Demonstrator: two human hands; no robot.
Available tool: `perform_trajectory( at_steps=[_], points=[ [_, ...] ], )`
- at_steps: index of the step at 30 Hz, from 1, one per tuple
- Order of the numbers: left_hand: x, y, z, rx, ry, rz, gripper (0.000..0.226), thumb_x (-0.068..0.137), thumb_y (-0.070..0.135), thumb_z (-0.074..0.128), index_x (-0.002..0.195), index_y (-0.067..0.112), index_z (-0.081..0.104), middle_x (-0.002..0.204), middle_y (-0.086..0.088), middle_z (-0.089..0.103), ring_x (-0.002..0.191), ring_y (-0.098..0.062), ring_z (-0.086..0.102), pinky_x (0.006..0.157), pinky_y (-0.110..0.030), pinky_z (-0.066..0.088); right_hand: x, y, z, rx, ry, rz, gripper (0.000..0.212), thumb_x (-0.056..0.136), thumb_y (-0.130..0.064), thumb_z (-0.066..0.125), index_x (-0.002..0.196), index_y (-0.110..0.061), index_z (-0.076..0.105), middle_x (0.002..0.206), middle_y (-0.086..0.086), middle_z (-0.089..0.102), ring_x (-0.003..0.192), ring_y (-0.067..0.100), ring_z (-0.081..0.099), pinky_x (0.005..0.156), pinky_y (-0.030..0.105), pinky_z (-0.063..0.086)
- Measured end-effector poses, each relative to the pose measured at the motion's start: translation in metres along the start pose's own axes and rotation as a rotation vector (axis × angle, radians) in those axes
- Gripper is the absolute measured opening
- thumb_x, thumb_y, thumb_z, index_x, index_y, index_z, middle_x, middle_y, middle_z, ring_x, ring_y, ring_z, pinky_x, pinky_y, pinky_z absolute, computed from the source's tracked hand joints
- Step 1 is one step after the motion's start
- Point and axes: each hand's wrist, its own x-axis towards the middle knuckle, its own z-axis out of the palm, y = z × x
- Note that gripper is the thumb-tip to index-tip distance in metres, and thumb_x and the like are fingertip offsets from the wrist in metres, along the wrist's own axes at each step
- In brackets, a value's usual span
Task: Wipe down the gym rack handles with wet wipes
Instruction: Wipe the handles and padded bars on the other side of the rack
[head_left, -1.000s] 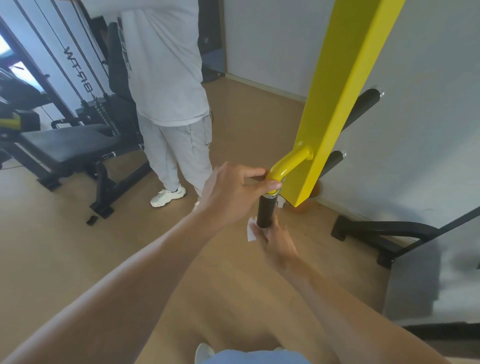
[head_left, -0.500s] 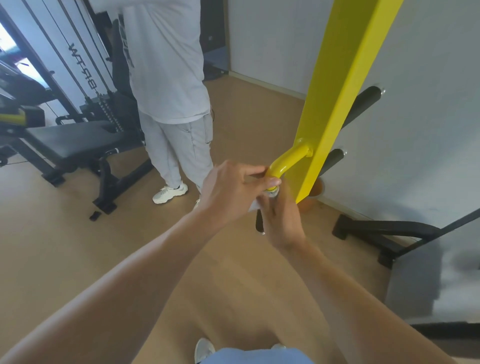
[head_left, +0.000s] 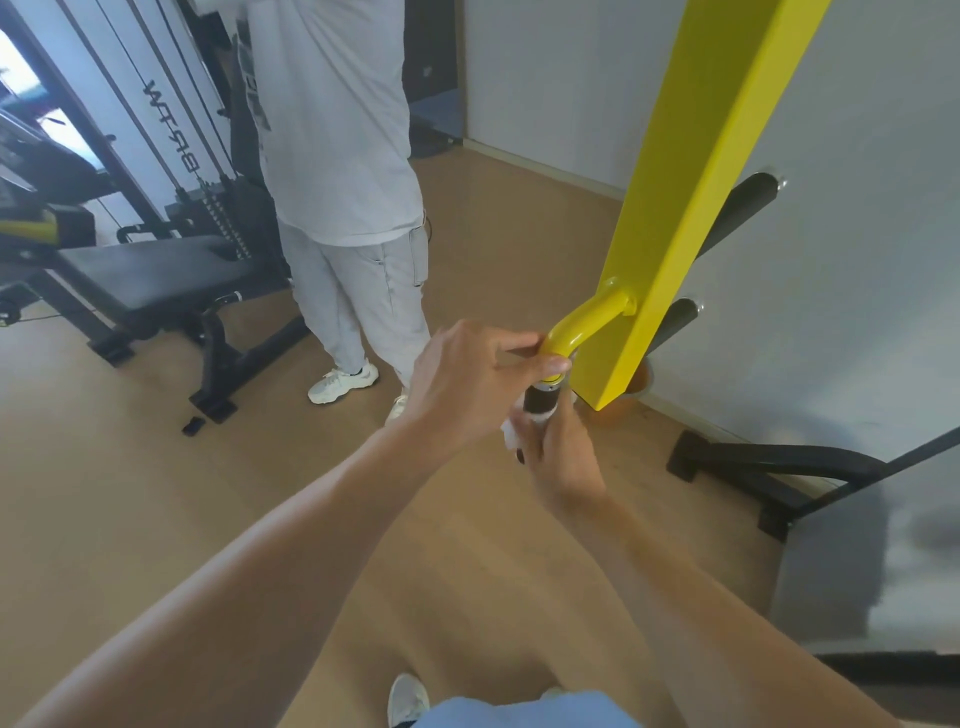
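I see a second person (head_left: 340, 171) standing in the upper middle of the frame, in a pale grey top, light trousers and white trainers (head_left: 343, 383). To the left of that person sits a black weight bench (head_left: 156, 280) on black legs, and behind it, in the upper left, a cable machine (head_left: 171, 130) with a weight stack and lettering on its upright. A small black piece (head_left: 193, 425) lies on the wooden floor (head_left: 130, 493) just beside the bench's foot. Along the right I make out a pale wall (head_left: 857, 260), and below it a black floor frame (head_left: 779, 473). Something orange (head_left: 631, 395) near the skirting is mostly hidden.
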Motion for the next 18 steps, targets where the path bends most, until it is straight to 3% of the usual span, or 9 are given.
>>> perform_trajectory(
  at_steps=[3,7,9,12,15,16,17,18],
  points=[
    [0.002,-0.001,0.0,0.003,0.025,-0.012,0.025,0.081,0.055,0.075,0.096,0.037,0.08,0.054,-0.005,0.044,0.046,-0.013,0.035,0.051,-0.029,0.026,-0.01,0.022,0.008,-0.173,-0.175,0.204,0.041,0.093,-0.063,0.045,0.117,-0.03,0.04,0.103,0.0,0.066,0.095,0.024,0.065,0.077,0.043,0.054],
    [0.002,-0.004,0.0,-0.019,0.006,-0.02,0.023,0.081,0.055,0.074,0.097,0.038,0.08,0.049,0.006,0.058,0.043,-0.006,0.042,0.053,-0.028,0.033,0.011,-0.018,-0.008,0.072,0.073,-0.109,0.041,0.096,-0.055,0.044,0.116,-0.019,0.045,0.09,0.001,0.064,0.077,0.014,0.063,0.066,0.031,0.051],
    [0.0,-0.004,0.001,-0.045,-0.006,-0.021,0.021,0.083,0.054,0.074,0.097,0.039,0.079,0.048,0.01,0.059,0.042,-0.006,0.041,0.053,-0.028,0.033,0.013,-0.02,-0.007,0.076,0.128,-0.151,0.043,0.097,-0.052,0.043,0.118,-0.015,0.044,0.094,0.005,0.066,0.082,0.019,0.063,0.068,0.031,0.047],
    [-0.001,-0.004,0.002,-0.028,0.002,0.009,0.02,0.085,0.05,0.072,0.095,0.034,0.08,0.049,0.008,0.045,0.049,-0.01,0.037,0.052,-0.025,0.028,-0.005,0.019,0.012,-0.173,-0.079,0.141,0.048,0.093,-0.065,0.038,0.12,-0.025,0.039,0.103,0.007,0.066,0.091,0.026,0.065,0.076,0.039,0.053],
    [-0.002,-0.013,-0.003,-0.085,-0.055,0.046,0.017,0.09,0.043,0.071,0.099,0.03,0.079,0.063,0.013,0.052,0.057,-0.008,0.04,0.053,-0.019,0.029,-0.024,0.05,0.02,-0.421,-0.323,0.39,0.039,0.099,-0.055,0.036,0.119,-0.024,0.048,0.099,0.006,0.068,0.088,0.029,0.065,0.074,0.042,0.054],
    [-0.003,-0.02,-0.004,-0.119,-0.083,0.036,0.019,0.092,0.042,0.07,0.106,0.033,0.078,0.079,0.01,0.067,0.061,-0.006,0.041,0.058,-0.02,0.034,-0.026,0.049,0.021,-0.416,-0.341,0.434,0.036,0.1,-0.051,0.038,0.116,-0.022,0.054,0.1,0.004,0.069,0.09,0.028,0.065,0.076,0.041,0.054],
    [-0.005,-0.029,-0.005,-0.149,-0.103,0.009,0.026,0.093,0.041,0.068,0.117,0.035,0.074,0.097,0.013,0.073,0.088,-0.005,0.063,0.065,-0.021,0.04,-0.028,0.047,0.026,-0.358,-0.352,0.484,0.035,0.098,-0.049,0.043,0.111,-0.022,0.061,0.099,0.003,0.07,0.091,0.026,0.067,0.078,0.041,0.055],
    [-0.008,-0.04,-0.006,-0.178,-0.103,-0.027,0.037,0.093,0.042,0.068,0.129,0.035,0.067,0.12,0.015,0.067,0.119,0.007,0.026,0.075,-0.02,0.044,-0.03,0.04,0.032,-0.263,-0.364,0.521,0.033,0.093,-0.05,0.049,0.101,-0.023,0.067,0.094,0.001,0.072,0.089,0.024,0.068,0.078,0.04,0.056]
  ],
)
